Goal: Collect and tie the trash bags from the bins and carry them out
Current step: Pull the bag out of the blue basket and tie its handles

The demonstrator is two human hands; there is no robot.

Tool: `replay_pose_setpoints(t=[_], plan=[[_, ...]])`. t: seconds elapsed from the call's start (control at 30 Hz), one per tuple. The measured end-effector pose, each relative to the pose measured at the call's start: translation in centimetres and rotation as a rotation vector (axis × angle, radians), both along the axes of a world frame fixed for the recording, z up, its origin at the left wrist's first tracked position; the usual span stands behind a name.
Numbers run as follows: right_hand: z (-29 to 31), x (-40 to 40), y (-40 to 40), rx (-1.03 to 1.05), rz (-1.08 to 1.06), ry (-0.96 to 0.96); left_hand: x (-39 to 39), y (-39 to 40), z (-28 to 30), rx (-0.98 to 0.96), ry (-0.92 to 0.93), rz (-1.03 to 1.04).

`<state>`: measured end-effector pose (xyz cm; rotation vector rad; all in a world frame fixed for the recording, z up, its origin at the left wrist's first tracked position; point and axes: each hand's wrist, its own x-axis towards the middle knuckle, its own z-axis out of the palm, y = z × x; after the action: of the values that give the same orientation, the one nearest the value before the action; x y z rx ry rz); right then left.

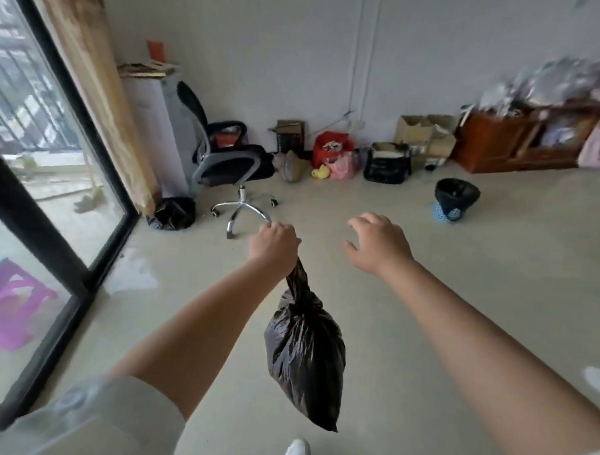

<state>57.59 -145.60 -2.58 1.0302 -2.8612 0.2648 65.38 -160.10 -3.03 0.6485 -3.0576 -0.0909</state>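
Observation:
My left hand [275,245] is closed around the twisted neck of a knotted black trash bag [306,353], which hangs below it above the floor. To its right, my right hand [376,243] is held out with the fingers spread and nothing in it. Ahead on the right stands a small blue bin [454,202] lined with a black bag. Another black trash bag [175,213] lies on the floor by the foot of the wooden post at the left.
A black office chair [231,163] stands ahead on the left. A glass sliding door [55,171] runs along the left side. Boxes, bags and toys [338,157] line the far wall, and a wooden cabinet [522,143] is at the right. My shoe [297,452] shows below.

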Motion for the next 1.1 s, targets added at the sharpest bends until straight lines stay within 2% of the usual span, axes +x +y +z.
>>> replay_pose_setpoints(t=[0.37,0.47,0.67,0.93,1.1], plan=[[3.2,-23.9,15.1,0.005,-0.465,0.017,-30.8,15.9,4.4,0.092,0.043,-0.502],[3.3,-29.2,19.8,0.0,-0.579,-0.005,-37.8,20.5,4.5,0.113,0.032,-0.572],[1.7,-41.4,28.5,0.007,-0.688,-0.04,-51.4,27.7,2.1,0.151,0.025,-0.541],[0.8,-59.3,37.8,0.054,-0.575,-0.08,-68.5,35.8,-0.3,0.163,-0.01,-0.375],[0.3,-70.8,40.9,0.069,-0.51,-0.109,-78.9,38.5,-0.7,0.164,-0.019,-0.33]])
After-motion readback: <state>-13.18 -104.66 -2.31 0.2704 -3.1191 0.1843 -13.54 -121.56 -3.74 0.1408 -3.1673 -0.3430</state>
